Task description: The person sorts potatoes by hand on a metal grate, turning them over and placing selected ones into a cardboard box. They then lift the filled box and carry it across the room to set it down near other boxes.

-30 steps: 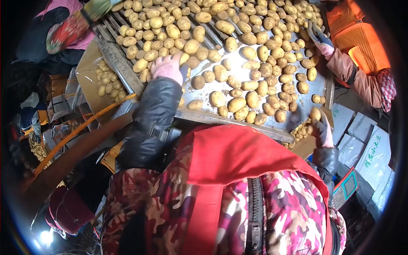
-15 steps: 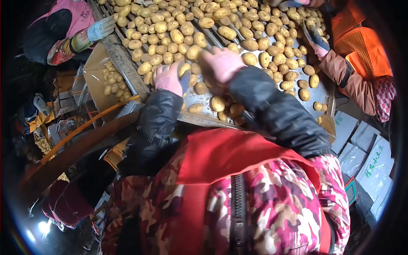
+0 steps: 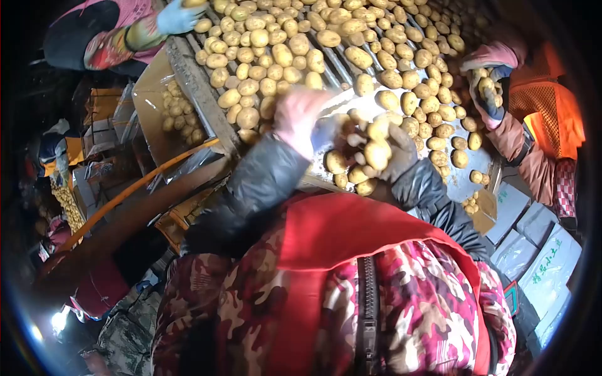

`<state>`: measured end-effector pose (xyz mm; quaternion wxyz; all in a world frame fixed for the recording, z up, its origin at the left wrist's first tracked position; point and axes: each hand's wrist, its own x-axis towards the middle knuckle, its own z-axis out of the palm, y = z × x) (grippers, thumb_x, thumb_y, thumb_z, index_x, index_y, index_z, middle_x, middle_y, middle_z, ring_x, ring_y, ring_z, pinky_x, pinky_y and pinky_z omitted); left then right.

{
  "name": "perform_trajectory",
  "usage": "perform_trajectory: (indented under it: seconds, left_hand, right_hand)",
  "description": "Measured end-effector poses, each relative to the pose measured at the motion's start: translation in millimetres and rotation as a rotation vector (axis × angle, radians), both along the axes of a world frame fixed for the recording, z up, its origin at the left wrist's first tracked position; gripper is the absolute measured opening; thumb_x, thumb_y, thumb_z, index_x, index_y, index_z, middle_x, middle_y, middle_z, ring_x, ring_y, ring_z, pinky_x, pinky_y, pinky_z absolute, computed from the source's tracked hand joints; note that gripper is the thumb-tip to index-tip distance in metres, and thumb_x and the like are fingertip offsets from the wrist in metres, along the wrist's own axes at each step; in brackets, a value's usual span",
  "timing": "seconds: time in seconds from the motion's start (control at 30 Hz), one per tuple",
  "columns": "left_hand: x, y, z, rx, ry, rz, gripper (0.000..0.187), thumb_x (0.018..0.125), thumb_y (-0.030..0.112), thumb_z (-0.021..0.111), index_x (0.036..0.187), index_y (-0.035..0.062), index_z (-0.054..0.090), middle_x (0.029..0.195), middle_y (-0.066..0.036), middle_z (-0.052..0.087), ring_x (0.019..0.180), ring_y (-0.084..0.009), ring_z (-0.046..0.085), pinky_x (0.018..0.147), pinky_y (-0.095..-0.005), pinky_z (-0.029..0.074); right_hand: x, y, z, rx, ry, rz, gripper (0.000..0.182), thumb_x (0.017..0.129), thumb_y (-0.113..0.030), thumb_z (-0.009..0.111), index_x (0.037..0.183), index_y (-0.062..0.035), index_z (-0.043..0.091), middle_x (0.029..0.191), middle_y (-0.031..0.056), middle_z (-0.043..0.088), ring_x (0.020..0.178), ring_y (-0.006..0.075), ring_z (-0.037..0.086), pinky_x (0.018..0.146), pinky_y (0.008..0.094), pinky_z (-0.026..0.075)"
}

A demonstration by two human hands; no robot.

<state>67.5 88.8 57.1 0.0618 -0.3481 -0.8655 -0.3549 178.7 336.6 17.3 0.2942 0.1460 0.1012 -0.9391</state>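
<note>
My right hand (image 3: 401,153), in a glove with a dark palm, is turned up with its fingers curled round a few potatoes (image 3: 377,153) near the front of the sorting table. Left of it, my left hand (image 3: 302,118) in a pink glove is smeared by motion over the table, and its fingers cannot be made out. Loose potatoes (image 3: 336,161) lie on the metal surface between and below my hands. Many more potatoes (image 3: 282,55) are spread over the rollers (image 3: 335,62) beyond.
A co-worker's gloved hand (image 3: 179,17) is at the upper left with a potato; another co-worker's hands (image 3: 492,75) hold potatoes at the right. A cardboard box (image 3: 152,94) of potatoes stands left, beside an orange bar (image 3: 132,182). Wrapped boxes (image 3: 549,263) are stacked at the right.
My left hand has swung right, away from the potatoes at the left edge. My right hand has drawn back toward me and turned up, now holding potatoes. The right co-worker's hands have come together.
</note>
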Motion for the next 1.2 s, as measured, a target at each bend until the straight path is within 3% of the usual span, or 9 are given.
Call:
perform_trajectory:
  seconds: [0.1, 0.2, 0.5, 0.63, 0.7, 0.83, 1.0, 1.1, 1.2]
  left_hand:
    - [-54.6, -9.5, -22.2, -0.260, 0.024, 0.424, 0.047, 0.090, 0.033, 0.075, 0.127, 0.0066, 0.066, 0.129, -0.021, 0.064, 0.118, -0.0380, 0.061, 0.098, -0.0512, 0.051]
    - [-76.6, -5.7, -16.4, -0.747, -0.150, 0.421, 0.053, 0.089, 0.043, 0.074, 0.131, 0.0131, 0.064, 0.137, -0.022, 0.057, 0.120, -0.0385, 0.060, 0.098, -0.0509, 0.052]
    - [-102.8, 12.3, -39.0, -0.885, -0.289, 0.395, 0.047, 0.092, 0.035, 0.067, 0.133, 0.0127, 0.064, 0.132, -0.026, 0.057, 0.116, -0.0405, 0.065, 0.097, -0.0470, 0.054]
    - [-48.8, 4.0, -7.5, -0.632, -0.131, 0.395, 0.055, 0.082, 0.041, 0.084, 0.127, 0.0144, 0.068, 0.134, -0.024, 0.057, 0.115, -0.0385, 0.064, 0.097, -0.0469, 0.055]
    - [-25.8, -1.3, -38.9, -0.287, 0.061, 0.233, 0.053, 0.079, 0.039, 0.087, 0.124, 0.0167, 0.070, 0.134, -0.023, 0.056, 0.114, -0.0389, 0.064, 0.097, -0.0473, 0.055]
    - [34.1, 34.1, -3.3, 0.004, 0.108, -0.138, 0.035, 0.086, 0.022, 0.071, 0.120, 0.0286, 0.069, 0.129, -0.011, 0.058, 0.115, -0.0356, 0.059, 0.099, -0.0483, 0.049]
    - [-61.7, -19.0, 7.0, -0.110, -0.174, 0.411, 0.052, 0.086, 0.035, 0.081, 0.120, -0.0014, 0.066, 0.119, -0.023, 0.068, 0.107, -0.0352, 0.068, 0.093, -0.0462, 0.057]
    - [-111.6, -62.6, -47.8, -0.540, -0.203, 0.775, 0.055, 0.088, 0.043, 0.075, 0.133, 0.0117, 0.066, 0.141, -0.023, 0.058, 0.133, -0.0372, 0.054, 0.110, -0.0498, 0.047]
    - [-120.3, -55.4, -39.2, -0.670, -0.373, 0.752, 0.056, 0.087, 0.044, 0.074, 0.137, 0.0205, 0.065, 0.147, -0.020, 0.054, 0.139, -0.0382, 0.045, 0.113, -0.0506, 0.043]
  right_hand:
    - [43.5, 33.9, 2.0, -0.160, 0.021, -0.079, 0.063, 0.101, -0.048, 0.058, 0.144, -0.0026, 0.050, 0.136, 0.0256, 0.058, 0.099, 0.0416, 0.065, 0.067, 0.0497, 0.063]
    - [107.6, 100.1, 14.7, 0.113, 0.044, -0.156, 0.060, 0.101, -0.040, 0.064, 0.146, -0.0027, 0.050, 0.136, 0.0233, 0.057, 0.109, 0.0382, 0.066, 0.087, 0.0487, 0.062]
    - [234.8, 233.9, 51.3, 2.097, -0.160, -0.219, 0.050, 0.100, -0.026, 0.067, 0.141, 0.0008, 0.055, 0.130, 0.0174, 0.065, 0.111, 0.0274, 0.065, 0.093, 0.0379, 0.056]
    - [115.9, 107.7, 83.7, 1.582, -0.019, -0.278, 0.044, 0.105, -0.025, 0.057, 0.141, 0.0008, 0.055, 0.121, 0.0066, 0.066, 0.106, 0.0158, 0.065, 0.089, 0.0310, 0.054]
    - [51.1, 35.5, 102.1, 1.140, -0.079, -0.103, 0.053, 0.103, -0.046, 0.055, 0.135, -0.0030, 0.058, 0.121, 0.0082, 0.067, 0.099, 0.0221, 0.069, 0.080, 0.0334, 0.057]
    - [-5.1, -23.5, 46.4, 0.485, -0.048, -0.086, 0.055, 0.104, -0.047, 0.051, 0.142, -0.0068, 0.052, 0.123, 0.0143, 0.068, 0.093, 0.0293, 0.073, 0.075, 0.0369, 0.061]
    - [-12.8, -32.7, 45.1, 0.290, -0.227, 0.034, 0.033, 0.101, -0.027, 0.066, 0.125, -0.0043, 0.064, 0.094, 0.0034, 0.068, 0.065, 0.0090, 0.062, 0.054, 0.0224, 0.052]
    - [-4.6, -24.3, 28.6, 0.212, -0.297, 0.074, 0.032, 0.100, -0.027, 0.067, 0.122, -0.0035, 0.066, 0.095, 0.0087, 0.068, 0.067, 0.0153, 0.063, 0.055, 0.0235, 0.054]
    - [-6.3, -14.2, 18.6, 0.328, -0.233, 0.103, 0.039, 0.099, -0.027, 0.067, 0.129, -0.0030, 0.064, 0.107, 0.0101, 0.068, 0.082, 0.0191, 0.065, 0.062, 0.0272, 0.056]
